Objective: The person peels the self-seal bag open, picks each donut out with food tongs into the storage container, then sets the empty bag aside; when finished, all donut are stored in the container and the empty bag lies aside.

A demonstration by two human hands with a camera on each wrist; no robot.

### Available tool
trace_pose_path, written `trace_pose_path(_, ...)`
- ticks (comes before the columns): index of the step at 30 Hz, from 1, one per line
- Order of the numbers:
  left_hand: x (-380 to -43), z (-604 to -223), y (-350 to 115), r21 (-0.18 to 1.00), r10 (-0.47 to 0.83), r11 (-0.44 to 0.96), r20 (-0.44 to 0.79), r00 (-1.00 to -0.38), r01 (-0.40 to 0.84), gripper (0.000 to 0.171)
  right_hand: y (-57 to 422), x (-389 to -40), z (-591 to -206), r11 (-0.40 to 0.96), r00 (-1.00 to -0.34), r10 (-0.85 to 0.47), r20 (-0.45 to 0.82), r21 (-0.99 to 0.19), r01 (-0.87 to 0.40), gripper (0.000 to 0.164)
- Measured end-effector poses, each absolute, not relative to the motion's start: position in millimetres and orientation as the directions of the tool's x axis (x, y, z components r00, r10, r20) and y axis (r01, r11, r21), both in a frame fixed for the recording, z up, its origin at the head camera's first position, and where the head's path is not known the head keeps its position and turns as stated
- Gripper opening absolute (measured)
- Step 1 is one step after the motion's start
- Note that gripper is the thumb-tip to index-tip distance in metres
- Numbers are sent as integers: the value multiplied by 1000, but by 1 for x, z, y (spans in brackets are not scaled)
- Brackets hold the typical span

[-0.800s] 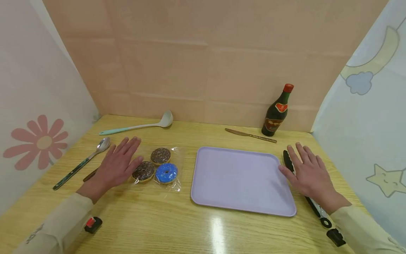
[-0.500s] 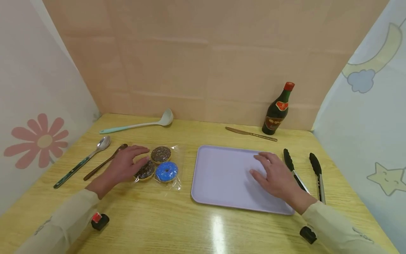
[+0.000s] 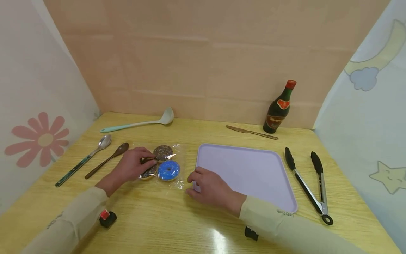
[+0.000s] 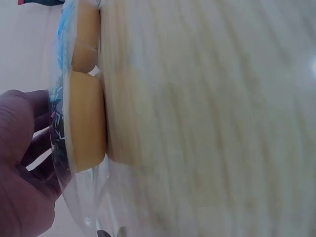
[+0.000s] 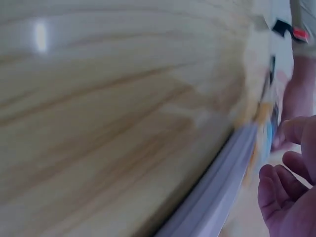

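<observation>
Three doughnuts lie in a clear plastic bag [image 3: 178, 180], left of centre in the head view. Two have chocolate icing, and the third is a blue doughnut [image 3: 168, 170]. With curled fingers and thumb, my left hand [image 3: 133, 165] grips the bag at the left chocolate doughnut [image 3: 149, 173], which the hand partly covers. The left wrist view shows that hand [image 4: 22, 163] against the iced side of a doughnut [image 4: 88, 123]. My right hand [image 3: 210, 187], loosely bent and holding nothing, is over the left edge of a lilac tray [image 3: 247, 169], just right of the bag.
Left of the bag lie a wooden spoon [image 3: 108, 160] and a metal spoon [image 3: 84, 162]. Behind are a ladle [image 3: 139, 123], a knife [image 3: 252, 132] and a dark bottle [image 3: 279, 109]. Black-tipped tongs [image 3: 307, 188] lie spread right of the tray.
My right hand has swung left from beside the tongs, across the tray, towards the bag. My left hand has come down onto the bag and taken hold; the doughnuts have shifted slightly right.
</observation>
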State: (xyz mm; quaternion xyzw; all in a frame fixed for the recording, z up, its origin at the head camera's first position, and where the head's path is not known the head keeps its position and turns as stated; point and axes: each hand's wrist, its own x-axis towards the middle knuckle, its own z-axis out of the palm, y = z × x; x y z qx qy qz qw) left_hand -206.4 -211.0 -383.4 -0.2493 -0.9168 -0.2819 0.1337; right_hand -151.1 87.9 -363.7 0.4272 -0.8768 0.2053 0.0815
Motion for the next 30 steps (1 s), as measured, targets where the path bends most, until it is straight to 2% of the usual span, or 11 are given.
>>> trace_pose_path(5,-208,-387,-209,500,348,698,388,-853,512,13,62,-151,-369,607,-650,-720,241,-234,-759,24)
trace_pose_path(12,-207,-389,-209,574,331,636,401,-854,516,12,52,-155,-378,632,-657,-699,281,-187,-752,16)
trace_pose_path(14,-207,-389,-209,589,324,626,399,-858,511,12,53,-156,-381,618,-653,-696,298,-214,-757,13)
trace_pose_path(19,-207,-391,-212,623,285,620,387,-877,477,11,55,-158,-383,555,-662,-684,307,-369,-745,3)
trace_pose_path(25,-207,-392,-213,630,269,619,391,-880,469,7,56,-158,-386,507,-700,-663,266,-527,-681,9)
trace_pose_path(30,-209,-393,-212,609,282,626,405,-870,487,6,58,-157,-389,447,-744,-607,281,-653,-612,10)
